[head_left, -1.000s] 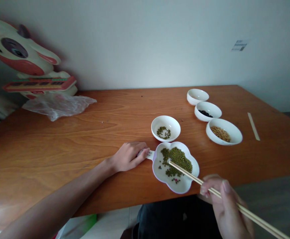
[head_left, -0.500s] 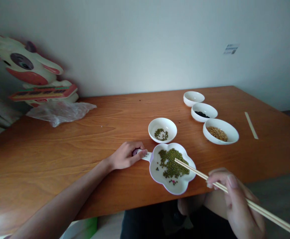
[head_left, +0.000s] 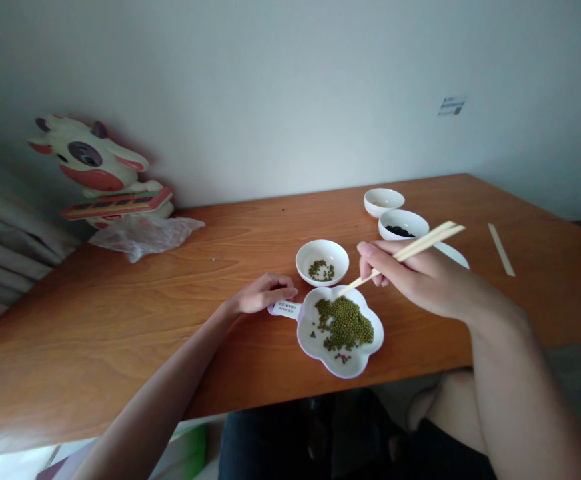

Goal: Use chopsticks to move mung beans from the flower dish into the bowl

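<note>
My right hand grips a pair of wooden chopsticks, their tips by the back rim of a white, flower-shaped dish. I cannot tell whether a bean sits between the tips. In the dish lies a heap of green mung beans, with a few strays and a small pink spot near the front. My left hand rests on the table beside the dish's labelled handle, fingers loosely bent, thumb apart, holding nothing. Just behind the dish stands a round white bowl holding some mung beans.
At the back right stand a white bowl, a bowl of black beans and another bowl mostly behind my right hand. A pale strip lies farther right. A cow-shaped toy keyboard and plastic bag are at left.
My right hand has swung up and inward over the table, bringing the chopstick tips from the bean heap to the dish's back rim. My left hand has come off the dish's handle.
</note>
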Demonstrator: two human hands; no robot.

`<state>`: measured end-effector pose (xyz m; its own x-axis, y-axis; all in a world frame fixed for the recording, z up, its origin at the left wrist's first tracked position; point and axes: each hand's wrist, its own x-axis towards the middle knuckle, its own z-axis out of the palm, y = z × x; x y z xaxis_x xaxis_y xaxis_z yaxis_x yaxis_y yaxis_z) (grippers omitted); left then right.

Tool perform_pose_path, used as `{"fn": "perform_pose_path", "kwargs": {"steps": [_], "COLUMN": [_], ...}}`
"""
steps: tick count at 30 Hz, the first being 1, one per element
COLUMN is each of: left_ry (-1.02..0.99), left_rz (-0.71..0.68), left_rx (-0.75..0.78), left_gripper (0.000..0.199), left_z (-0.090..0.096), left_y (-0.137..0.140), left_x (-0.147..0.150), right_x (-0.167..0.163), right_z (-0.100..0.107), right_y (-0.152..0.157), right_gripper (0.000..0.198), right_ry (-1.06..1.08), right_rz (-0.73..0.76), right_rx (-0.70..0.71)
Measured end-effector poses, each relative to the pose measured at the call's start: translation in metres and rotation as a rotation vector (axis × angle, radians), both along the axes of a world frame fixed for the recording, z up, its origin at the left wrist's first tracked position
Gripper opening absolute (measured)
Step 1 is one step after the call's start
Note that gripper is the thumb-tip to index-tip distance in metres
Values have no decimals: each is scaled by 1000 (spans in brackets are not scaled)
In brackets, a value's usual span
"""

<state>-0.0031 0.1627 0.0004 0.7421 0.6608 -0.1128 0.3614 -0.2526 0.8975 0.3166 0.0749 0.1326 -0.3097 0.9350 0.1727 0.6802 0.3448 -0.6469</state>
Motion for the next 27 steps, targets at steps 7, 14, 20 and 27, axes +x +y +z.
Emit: {"fn": "perform_pose_path", "kwargs": {"steps": [7, 14, 20, 27], "left_ry": [17, 21, 3, -13], "left_rz": [41, 125, 139, 114], "left_rx": [-30, 69, 174, 301], "left_gripper": [40, 38, 40, 43], "left_z": [0, -5, -7, -8], "left_y": [3, -10, -13, -15], "left_x": [6, 3, 2, 0], "right_x": [-1, 2, 3, 5], "right_z": [-1, -26, -42, -50], "right_y": [13, 7, -6, -15], "right_gripper": [51, 50, 45, 44], "right_ry": [53, 105, 146, 189], "right_rz": [80, 90, 95, 39], "right_rx": [-3, -86, -167, -180]}}
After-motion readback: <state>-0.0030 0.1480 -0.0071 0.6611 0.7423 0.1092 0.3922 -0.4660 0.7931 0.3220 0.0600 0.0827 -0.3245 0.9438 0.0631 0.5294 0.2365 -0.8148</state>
